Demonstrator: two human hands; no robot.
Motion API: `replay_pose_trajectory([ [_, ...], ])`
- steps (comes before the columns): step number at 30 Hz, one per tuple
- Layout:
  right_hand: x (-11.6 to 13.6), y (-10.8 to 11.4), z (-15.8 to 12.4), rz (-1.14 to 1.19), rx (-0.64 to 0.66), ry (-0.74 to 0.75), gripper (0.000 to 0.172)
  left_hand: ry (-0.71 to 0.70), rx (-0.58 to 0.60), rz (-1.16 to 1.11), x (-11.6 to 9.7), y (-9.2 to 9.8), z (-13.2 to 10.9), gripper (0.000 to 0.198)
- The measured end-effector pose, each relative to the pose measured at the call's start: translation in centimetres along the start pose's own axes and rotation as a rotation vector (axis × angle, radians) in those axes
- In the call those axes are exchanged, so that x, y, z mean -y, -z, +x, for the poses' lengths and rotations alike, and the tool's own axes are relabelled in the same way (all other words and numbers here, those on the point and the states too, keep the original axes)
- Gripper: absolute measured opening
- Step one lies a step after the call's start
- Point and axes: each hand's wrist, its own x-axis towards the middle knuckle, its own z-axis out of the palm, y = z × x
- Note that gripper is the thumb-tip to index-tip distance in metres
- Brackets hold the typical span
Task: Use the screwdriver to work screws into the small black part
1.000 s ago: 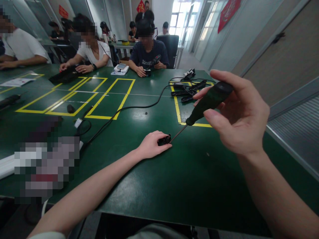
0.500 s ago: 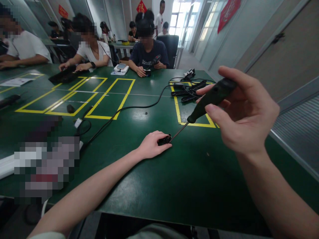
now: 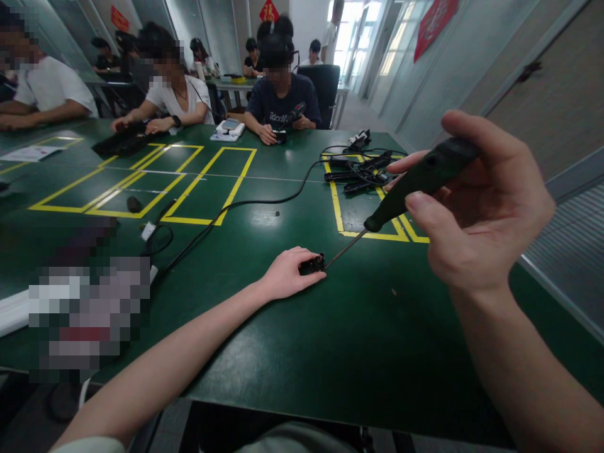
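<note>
My left hand rests on the green table, its thumb and fingers closed round a small black part. What kind of part it is I cannot make out, and my fingers hide some of it. In my right hand is a screwdriver with a dark green handle, held slantwise between thumb and fingers. Its thin metal shaft points down and left, and the tip is at the right end of the black part. Whether the tip touches the part is too small to tell.
Black devices with cables lie at the back right by yellow tape. One black cable crosses the green table. Blurred-out items are at the left. Co-workers sit across the table, one with a power tool.
My right hand and the screwdriver have shifted right and a little up, with the shaft lying at a flatter slant. My left hand and the black part have stayed nearly still.
</note>
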Motion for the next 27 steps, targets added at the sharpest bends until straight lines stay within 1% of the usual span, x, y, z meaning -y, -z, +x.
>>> replay_pose_trajectory([
  [8,-0.16,0.10,-0.09,0.013,0.052,-0.003,0.057,-0.006,-0.014,-0.002,-0.06,-0.07,-0.05,0.025],
  [13,0.15,-0.17,-0.26,0.073,0.028,-0.058,0.052,-0.014,-0.013,-0.009,-0.06,-0.05,-0.05,0.025],
  [16,0.30,-0.13,-0.29,0.074,0.051,-0.079,0.057,-0.015,-0.016,-0.010,-0.07,-0.04,-0.01,0.024],
  [19,0.27,0.00,-0.26,0.046,0.070,-0.062,0.064,-0.011,-0.019,-0.015,-0.14,-0.06,0.00,0.023],
  [25,0.26,-0.15,-0.20,0.060,0.060,-0.063,0.060,-0.014,-0.014,-0.011,-0.27,-0.08,0.08,0.022],
  [27,0.22,-0.20,-0.20,0.053,0.060,-0.059,0.062,-0.016,-0.018,-0.007,-0.25,-0.10,0.08,0.021],
])
